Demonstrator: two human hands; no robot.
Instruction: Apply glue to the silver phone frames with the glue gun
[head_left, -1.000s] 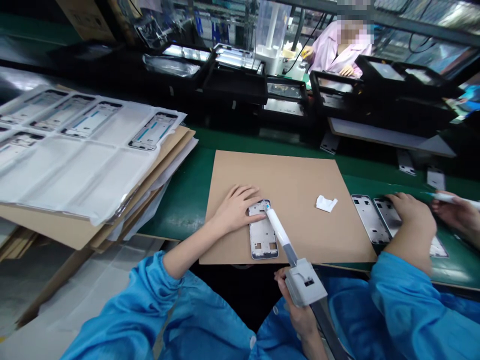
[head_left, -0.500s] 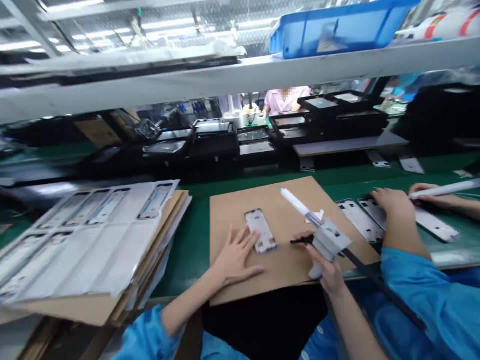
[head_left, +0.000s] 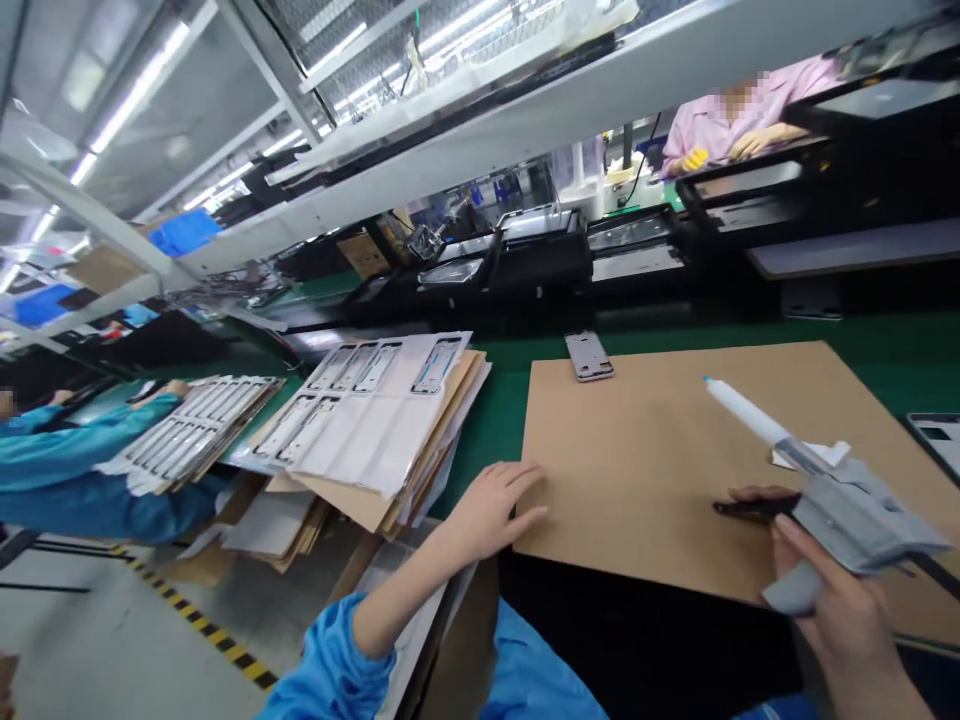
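My left hand (head_left: 491, 510) rests at the left edge of a brown cardboard sheet (head_left: 637, 460), its fingers apart and nothing in them. In my right hand (head_left: 840, 590) is a grey gun-shaped tool (head_left: 855, 520) with a white, teal-tipped barrel pointing away from me and up to the left. A dark trigger-like part sits by my fingers. At the far left edge of the cardboard lies a phone frame (head_left: 589, 356), apart from both hands. Behind the tool's barrel there is a small white scrap (head_left: 784, 458).
To the left is a stack of cardboard and white trays (head_left: 352, 450) with several phone frames. Black trays (head_left: 540, 255) line the back under a shelf beam (head_left: 480, 165). A person in pink (head_left: 739, 120) sits opposite. Another worker's blue sleeve (head_left: 90, 435) shows far left.
The phone frame has gone from the middle of the cardboard to its far left edge. My left hand is off it, at the sheet's left edge. The view has swung left; the right-hand neighbour is out of view.
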